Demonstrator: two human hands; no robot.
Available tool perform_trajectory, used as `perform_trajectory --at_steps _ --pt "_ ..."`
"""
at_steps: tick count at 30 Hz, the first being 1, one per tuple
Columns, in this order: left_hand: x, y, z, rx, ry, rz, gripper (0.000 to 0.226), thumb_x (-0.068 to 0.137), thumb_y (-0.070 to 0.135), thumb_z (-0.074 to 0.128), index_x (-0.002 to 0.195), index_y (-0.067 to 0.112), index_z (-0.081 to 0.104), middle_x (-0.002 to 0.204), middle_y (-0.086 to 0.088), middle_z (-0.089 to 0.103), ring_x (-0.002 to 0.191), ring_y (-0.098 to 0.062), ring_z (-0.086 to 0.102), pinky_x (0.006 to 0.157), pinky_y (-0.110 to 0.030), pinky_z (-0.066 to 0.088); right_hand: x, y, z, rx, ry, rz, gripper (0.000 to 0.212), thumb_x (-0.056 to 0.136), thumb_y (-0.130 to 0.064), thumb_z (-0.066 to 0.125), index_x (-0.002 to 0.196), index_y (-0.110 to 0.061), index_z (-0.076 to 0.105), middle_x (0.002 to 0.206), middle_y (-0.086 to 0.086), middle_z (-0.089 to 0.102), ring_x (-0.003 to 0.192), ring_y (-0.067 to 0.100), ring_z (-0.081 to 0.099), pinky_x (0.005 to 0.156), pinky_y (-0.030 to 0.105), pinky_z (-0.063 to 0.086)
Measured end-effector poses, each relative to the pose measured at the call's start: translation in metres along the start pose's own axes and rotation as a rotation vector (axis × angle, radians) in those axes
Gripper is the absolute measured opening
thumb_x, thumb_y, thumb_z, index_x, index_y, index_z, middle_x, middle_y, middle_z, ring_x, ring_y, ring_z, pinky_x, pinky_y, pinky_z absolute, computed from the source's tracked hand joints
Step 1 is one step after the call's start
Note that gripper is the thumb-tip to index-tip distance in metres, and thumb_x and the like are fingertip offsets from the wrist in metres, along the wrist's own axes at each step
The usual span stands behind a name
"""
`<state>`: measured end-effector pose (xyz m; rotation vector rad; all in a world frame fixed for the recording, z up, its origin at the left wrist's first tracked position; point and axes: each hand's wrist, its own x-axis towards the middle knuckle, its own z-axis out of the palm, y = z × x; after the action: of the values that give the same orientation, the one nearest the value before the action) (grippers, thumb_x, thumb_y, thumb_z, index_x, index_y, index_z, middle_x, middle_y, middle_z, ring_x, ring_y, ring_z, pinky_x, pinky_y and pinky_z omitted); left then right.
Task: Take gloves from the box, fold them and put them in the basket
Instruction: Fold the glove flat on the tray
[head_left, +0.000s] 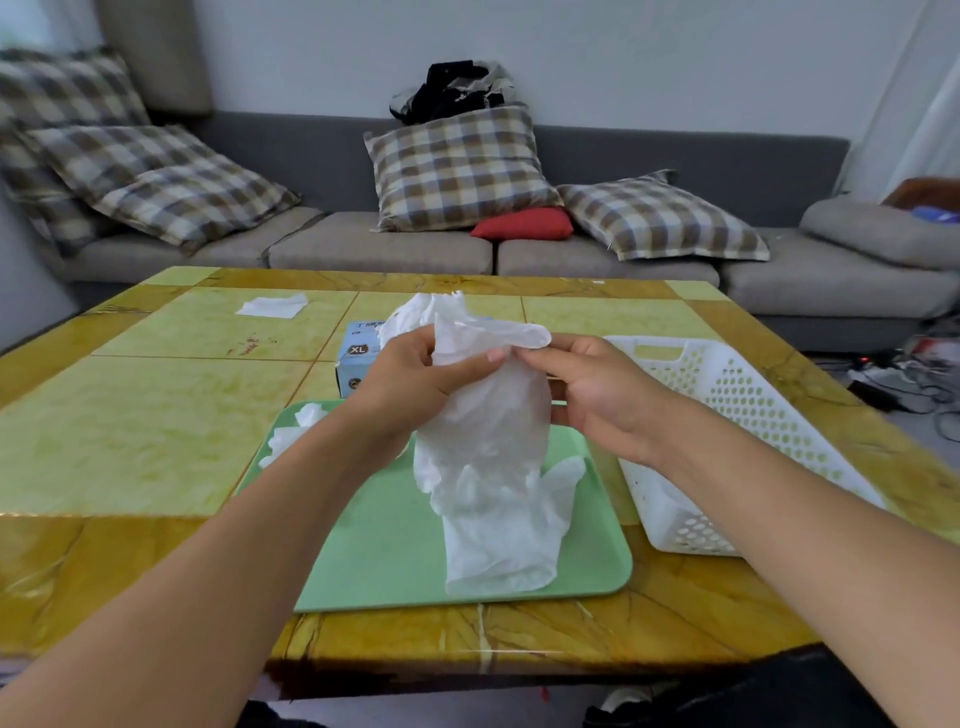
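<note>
glove (488, 447): white, thin, held up in the air over the tray; hangs crumpled, long axis roughly vertical, top end at the hands, bottom end draped down to touch the tray.
glove top: a finger-shaped tip sticks out to the right above the right hand; more white material bunched behind the left hand, can't tell if same glove or a 2nd one coming out of the box.
left hand (415, 379): thumb + fingers curled round the upper part of the glove, pinching it.
right hand (592, 395): thumb + forefinger pinch the glove's upper right edge; other fingers loosely curled below, not clearly on it.
key relation: both hands at the top end, close together, glove hangs down and toward the person from them; basket is on the right-hand side, so right hand is nearer for the drop.
step (judged): glove out, not yet folded; needs laying flat or doubling over first.
tray (395, 561): green, under the glove, near worktop front edge; small crumpled white pieces (291, 436) at its far-left corner, prob. gloves, partly hidden by left forearm.
box (358, 358): blue, "XL" label, behind tray; mostly hidden by left hand + glove, opening not visible.
basket (737, 415): white perforated, just right of tray; inside partly cut off by right forearm, contents can't be seen.
worktop (156, 415): yellow-green tiles; flat white sheet (272, 305) far left, well apart.
</note>
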<state>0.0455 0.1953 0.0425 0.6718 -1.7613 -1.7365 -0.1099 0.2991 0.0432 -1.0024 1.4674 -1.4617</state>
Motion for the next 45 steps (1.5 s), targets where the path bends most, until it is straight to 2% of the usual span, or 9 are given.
perform_trajectory --at_steps 6,10,15,21,24,28,34,39,45 --pt "-0.003 0.000 0.001 0.010 0.017 -0.017 0.026 0.083 0.025 0.078 0.105 0.013 0.074 0.099 -0.008 0.078 0.095 -0.027 0.075 0.081 -0.041 0.062 -0.011 -0.003 -0.007 -0.073 -0.167 0.040 0.027 0.095 -0.008 0.062 0.121 -0.010 0.070 0.109 0.008 0.072 0.094 0.022 0.068 0.087 0.039 0.056" --pt "-0.008 0.004 0.008 -0.022 0.053 0.016 0.034 0.080 0.035 0.078 0.104 0.012 0.076 0.099 -0.010 0.078 0.094 -0.029 0.074 0.089 -0.047 0.058 -0.016 -0.007 0.006 -0.080 0.005 -0.139 0.026 0.094 -0.019 0.068 0.117 -0.008 0.073 0.111 0.009 0.076 0.096 0.020 0.073 0.077 0.029 0.059" --pt "-0.010 0.009 0.009 -0.020 0.180 0.165 0.026 0.095 0.030 0.067 0.087 0.007 0.077 0.083 -0.008 0.077 0.071 -0.018 0.070 0.064 -0.028 0.055 -0.018 -0.017 0.006 -0.055 0.102 -0.250 0.024 0.100 -0.022 0.061 0.091 -0.002 0.073 0.096 0.021 0.072 0.085 0.028 0.065 0.078 0.038 0.056" --pt "-0.003 0.010 0.010 -0.051 0.212 0.183 0.023 0.091 0.028 0.073 0.091 0.005 0.078 0.094 -0.020 0.075 0.083 -0.032 0.072 0.080 -0.046 0.058 -0.013 -0.015 0.000 0.096 0.071 -0.069 0.008 0.095 -0.014 0.065 0.098 -0.012 0.072 0.087 0.005 0.071 0.072 0.018 0.064 0.066 0.030 0.052" --pt "0.004 0.005 0.010 -0.047 0.137 0.105 0.023 0.088 0.025 0.075 0.098 0.005 0.077 0.099 -0.018 0.076 0.086 -0.032 0.072 0.079 -0.041 0.058 -0.005 -0.011 -0.007 0.146 0.019 0.012 0.028 0.090 -0.023 0.072 0.112 -0.004 0.071 0.100 0.010 0.073 0.087 0.026 0.067 0.080 0.037 0.055" --pt "0.018 -0.010 0.007 0.056 0.115 -0.068 0.015 0.088 0.026 0.076 0.098 0.015 0.079 0.096 -0.005 0.079 0.087 -0.021 0.074 0.073 -0.033 0.058 0.010 0.006 -0.004 0.029 0.128 0.117 0.008 0.095 -0.022 0.068 0.097 -0.016 0.072 0.078 -0.002 0.072 0.064 0.013 0.064 0.057 0.022 0.051" --pt "0.028 0.014 0.008 -0.017 0.185 0.333 0.010 0.094 0.020 0.070 0.097 0.015 0.077 0.095 -0.005 0.078 0.086 -0.018 0.072 0.078 -0.032 0.060 0.017 -0.015 -0.008 -0.205 0.323 -0.450 0.023 0.097 -0.021 0.067 0.099 0.000 0.075 0.098 0.025 0.073 0.081 0.023 0.064 0.076 0.034 0.051" --pt "0.006 -0.006 -0.006 0.530 0.074 0.468 0.004 0.089 0.023 0.075 0.090 0.021 0.079 0.078 0.007 0.075 0.065 0.000 0.063 0.066 -0.017 0.050 -0.004 0.003 -0.022 -0.549 0.033 -0.364 0.013 0.091 -0.014 0.075 0.093 -0.002 0.076 0.086 0.015 0.073 0.076 0.008 0.058 0.070 0.029 0.048" --pt "-0.009 -0.052 -0.012 1.106 -0.479 0.215 0.006 0.083 0.024 0.081 0.087 0.028 0.079 0.076 0.019 0.070 0.072 0.010 0.061 0.065 -0.007 0.044 -0.008 0.040 -0.026 -1.098 -0.434 -0.025 0.010 0.087 -0.011 0.075 0.093 -0.018 0.076 0.090 -0.005 0.076 0.086 0.014 0.071 0.080 0.035 0.058"
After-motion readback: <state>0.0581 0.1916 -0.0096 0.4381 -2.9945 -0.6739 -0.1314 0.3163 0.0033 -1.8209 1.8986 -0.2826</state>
